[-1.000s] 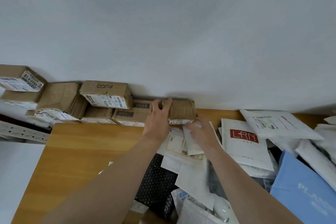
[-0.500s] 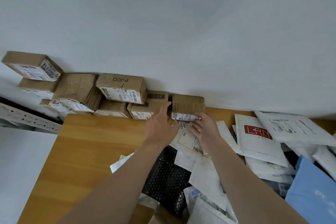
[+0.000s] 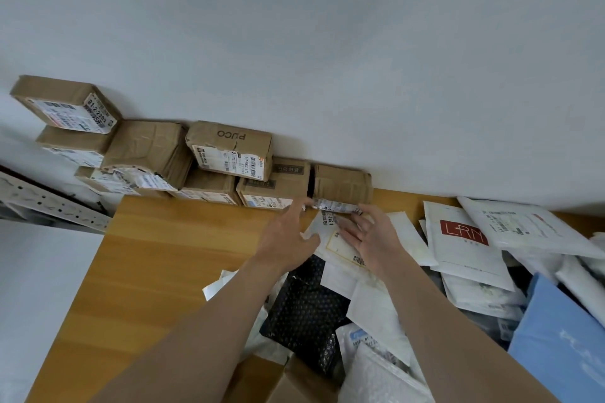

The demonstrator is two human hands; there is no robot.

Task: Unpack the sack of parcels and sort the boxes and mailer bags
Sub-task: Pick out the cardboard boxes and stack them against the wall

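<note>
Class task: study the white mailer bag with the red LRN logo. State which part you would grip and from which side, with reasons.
Pinch the LRN mailer at its near edge, coming from the person's side. It lies flat on top of other bags, so that edge is exposed, while its far right corner seems tucked under another white mailer.

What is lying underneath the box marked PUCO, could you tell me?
The PUCO box sits on two brown boxes: the left box and the right box, both labelled in front. Their tops beneath it are hidden.
</note>
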